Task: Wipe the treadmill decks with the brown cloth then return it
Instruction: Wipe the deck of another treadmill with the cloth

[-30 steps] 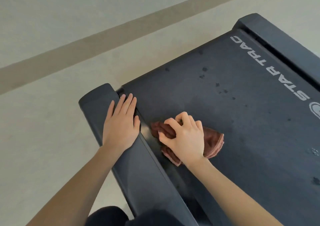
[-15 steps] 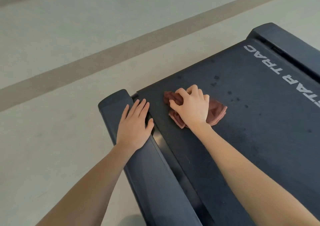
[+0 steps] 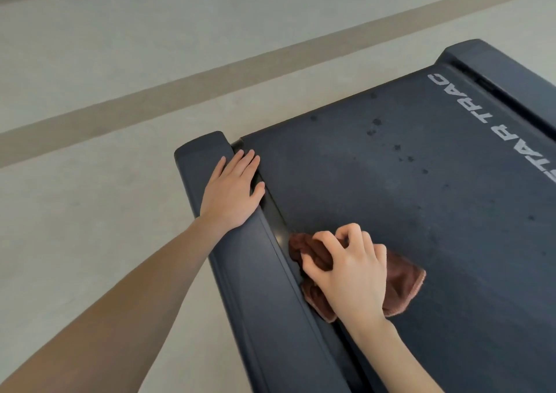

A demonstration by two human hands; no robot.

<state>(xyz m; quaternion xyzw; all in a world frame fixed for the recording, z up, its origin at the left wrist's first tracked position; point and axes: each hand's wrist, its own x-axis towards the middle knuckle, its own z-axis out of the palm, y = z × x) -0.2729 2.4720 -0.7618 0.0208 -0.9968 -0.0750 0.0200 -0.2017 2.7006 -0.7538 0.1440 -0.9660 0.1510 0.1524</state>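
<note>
Along the Star Trac deck, right hand clutching brown cloth has pulled back, mid-wipe; left hand flat on side rail.

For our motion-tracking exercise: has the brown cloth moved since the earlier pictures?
Yes. The brown cloth under the right hand has slid along the side rail toward the person, away from the rail's rounded end.

Dark treadmill belt (white STAR TRAC lettering, scattered dark spots) sits on pale floor with a tan stripe; bunched brown cloth lies on the belt at its left edge, gripped by the right hand; left hand lies flat on the left side rail near its end.
</note>
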